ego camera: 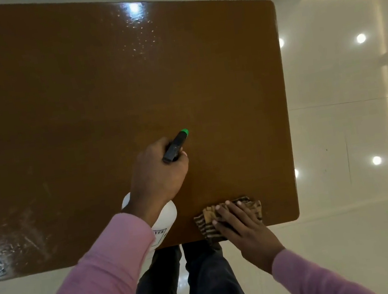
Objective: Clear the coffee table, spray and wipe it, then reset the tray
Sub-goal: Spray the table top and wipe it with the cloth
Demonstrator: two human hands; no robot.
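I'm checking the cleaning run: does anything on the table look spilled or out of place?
Nothing odd. Droplets on the coffee table fit spraying; the left hand holds the spray bottle, the right hand presses the cloth.

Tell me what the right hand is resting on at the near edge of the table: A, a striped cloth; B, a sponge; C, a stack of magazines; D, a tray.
A: the right hand lies flat on a striped cloth at the near edge of the brown table, while the left hand holds the spray bottle.
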